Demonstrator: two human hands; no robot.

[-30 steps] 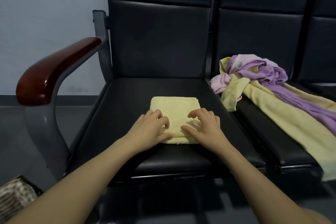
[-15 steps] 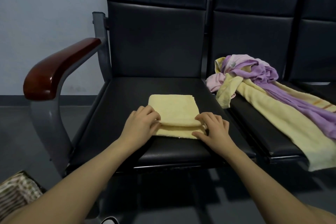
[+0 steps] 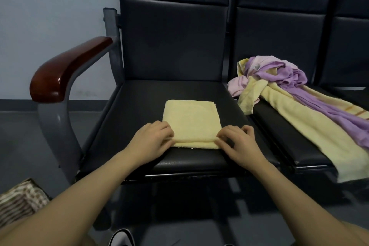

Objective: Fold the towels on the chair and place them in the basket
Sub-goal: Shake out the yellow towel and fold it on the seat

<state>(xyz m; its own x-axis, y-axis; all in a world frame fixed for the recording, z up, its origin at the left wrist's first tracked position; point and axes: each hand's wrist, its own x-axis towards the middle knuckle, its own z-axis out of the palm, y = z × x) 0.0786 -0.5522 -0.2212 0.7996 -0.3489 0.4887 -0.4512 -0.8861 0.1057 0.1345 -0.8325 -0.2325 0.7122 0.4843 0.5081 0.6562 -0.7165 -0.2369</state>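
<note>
Towel: folded yellow towel [image 3: 191, 124] lies flat on the left seat [image 3: 139, 110] of the chair row, close to the front edge, a neat rectangle with the layered edge facing the person.
Left hand: left hand [image 3: 151, 142] sits at the near-left corner, fingers curled in and pinching the stacked layers; judged to be a grip for lifting the bundle without it falling open.
Right hand: right hand [image 3: 239, 146] mirrors it at the near-right corner, fingertips curled onto the towel edge, thumb side tucked low; whether the thumb is under the fold, cannot tell.
Why both corners: a hold on each side keeps the fold square, looks like the moment before pick-up.
Unfolded pile: purple, pink and yellow towels [image 3: 283, 90] heaped and trailing over the next seat to the right, well apart from the hands, one yellow end hanging off the front.
Basket: woven basket [image 3: 20, 203] on the floor at lower left, below the armrest [image 3: 65, 70]; only a corner shows, the contents are out of view.
Progress: one towel folded, not yet in the basket; the pile is not yet folded.
</note>
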